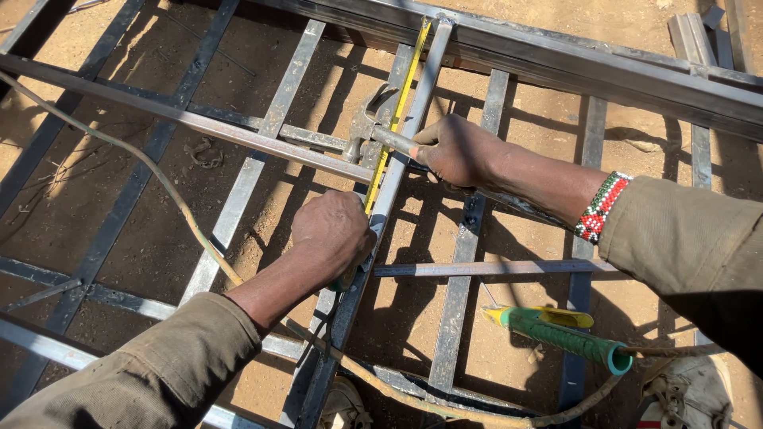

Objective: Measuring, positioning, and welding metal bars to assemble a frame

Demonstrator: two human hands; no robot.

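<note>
My left hand [332, 234] is closed around the case of a yellow tape measure, whose blade [400, 103] runs up along a long steel bar [413, 119] toward a heavy top rail [556, 59]. My right hand [455, 149] grips the metal handle of a claw hammer [367, 121]; its head rests on the frame just left of the tape. Both hands are over a welded steel grid frame [238, 127] lying above bare dirt.
A green-handled welding electrode holder [568, 334] with a yellow tip lies on the bars at lower right, its cable [413, 401] looping along the bottom. Another cable [159, 175] crosses from the upper left. Shoes [691, 393] show at the lower edge.
</note>
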